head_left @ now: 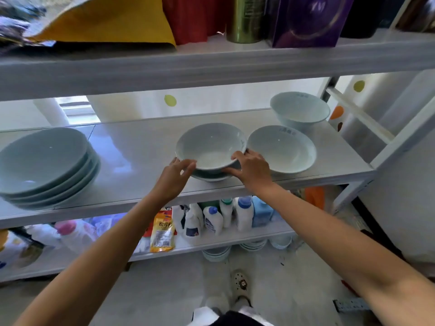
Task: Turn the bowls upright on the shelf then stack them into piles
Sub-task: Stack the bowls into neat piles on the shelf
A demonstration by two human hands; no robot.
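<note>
Bowls sat upright along the middle shelf (141, 147) of a pale metal rack, all in the same light blue-green glaze. Largest was the left pile (44, 161) – wide, shallow bowls nested together and leaning slightly, near the shelf's front edge. Well apart from it, toward the middle, the centre bowl (211, 142) rested inside a lower bowl (209, 176) of which only the base and part of the wall showed, close to the front edge. Just beside it on the right stood the right bowl (282, 149), its rim nearly touching the centre one, and behind that, at the back corner, the back bowl (299, 109) stood alone.

Both arms reached in from below. The left hand (174, 175) gripped the centre bowl's near-left rim, and the right hand (251, 170) gripped its near-right rim – the fingers (240, 155) curled over the edge, the thumb under the wall.

On the shelf above stood a purple box (308, 20) and a gold canister (244, 17). On the shelf below stood white bottles (226, 215) and a yellow packet (162, 229).
</note>
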